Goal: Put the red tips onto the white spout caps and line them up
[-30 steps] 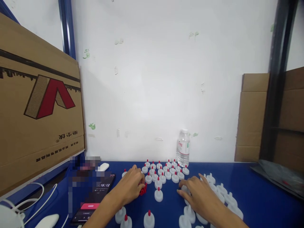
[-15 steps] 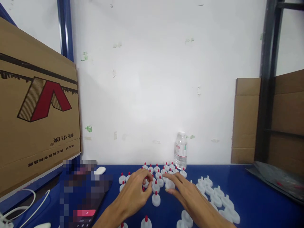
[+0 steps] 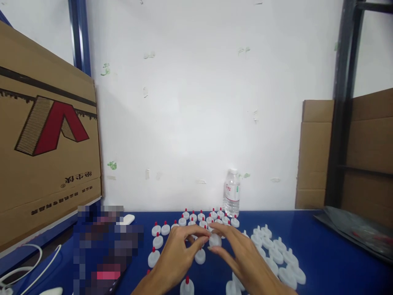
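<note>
My right hand (image 3: 236,250) grips a white plastic nozzle cap (image 3: 215,240) between thumb and fingers, its round side facing me. From the left, my left hand (image 3: 186,250) brings its pinched thumb and index fingertips up against that cap's edge. Whatever lies in this pinch is too small and covered to make out. Around and beyond both hands stand several white nozzle caps with red tips (image 3: 154,258), one of them at the front (image 3: 187,286). Beside my right forearm lies a group of white nozzle caps without red tips (image 3: 276,255).
A water bottle (image 3: 232,193) stands against the wall at the back of the blue table (image 3: 331,262). On the left are a large cardboard box (image 3: 58,172), a white cable (image 3: 39,262) and a partly blurred dark device (image 3: 125,254). Grey plastic bags (image 3: 353,233) lie at right.
My left hand has moved right, bringing its pinched fingertips to the cap in my right hand. That cap has shifted slightly left. The whole view has moved a little.
</note>
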A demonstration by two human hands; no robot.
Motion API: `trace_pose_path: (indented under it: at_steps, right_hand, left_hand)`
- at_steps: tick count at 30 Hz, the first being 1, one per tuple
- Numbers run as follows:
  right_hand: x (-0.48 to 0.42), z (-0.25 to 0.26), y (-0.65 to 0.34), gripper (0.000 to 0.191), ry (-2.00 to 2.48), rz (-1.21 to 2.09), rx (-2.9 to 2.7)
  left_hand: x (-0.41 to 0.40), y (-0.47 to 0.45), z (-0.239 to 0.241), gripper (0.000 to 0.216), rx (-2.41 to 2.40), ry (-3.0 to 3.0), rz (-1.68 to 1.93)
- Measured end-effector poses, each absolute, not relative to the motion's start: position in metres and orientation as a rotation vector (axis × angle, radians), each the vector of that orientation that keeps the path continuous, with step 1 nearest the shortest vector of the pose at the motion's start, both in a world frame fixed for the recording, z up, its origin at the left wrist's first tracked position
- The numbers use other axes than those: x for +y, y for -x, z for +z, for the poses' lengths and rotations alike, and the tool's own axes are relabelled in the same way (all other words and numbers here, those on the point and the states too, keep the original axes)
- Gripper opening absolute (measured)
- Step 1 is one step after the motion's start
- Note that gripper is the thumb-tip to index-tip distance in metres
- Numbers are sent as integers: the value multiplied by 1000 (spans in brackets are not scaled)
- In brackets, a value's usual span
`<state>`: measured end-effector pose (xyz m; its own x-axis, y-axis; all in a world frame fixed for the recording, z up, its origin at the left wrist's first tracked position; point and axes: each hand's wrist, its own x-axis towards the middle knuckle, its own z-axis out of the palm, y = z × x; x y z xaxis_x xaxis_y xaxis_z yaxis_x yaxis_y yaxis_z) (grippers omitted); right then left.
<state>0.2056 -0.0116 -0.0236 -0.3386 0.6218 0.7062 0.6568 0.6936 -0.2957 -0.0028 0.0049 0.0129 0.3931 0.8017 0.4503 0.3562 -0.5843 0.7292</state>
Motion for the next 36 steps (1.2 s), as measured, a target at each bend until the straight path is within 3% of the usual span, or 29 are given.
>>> trace_pose_path:
  at_steps: [9,13,22,26,30,36]
  right_hand:
    - [-15,-26,-199,40,905,-73,-1870]
    - [-21,-24,-198,34,895,-130,-1873]
    - [-23,-25,-197,24,835,-93,-1980]
    - [-20,-19,-197,37,918,-205,-1966]
    - [-13,-12,-207,20,1023,-269,-2008]
    - [-11,-10,-207,25,1067,-158,-2169]
  left_hand:
    - [11,5,5,21,991,-2394,1067]
    - [6,7,5,34,910,-2503,989]
    - [-2,8,13,39,886,-2377,982]
    - [11,24,26,28,1072,-2389,1041]
    - [42,59,30,33,1531,-2743,957]
    - [73,91,23,39,1824,-2739,778]
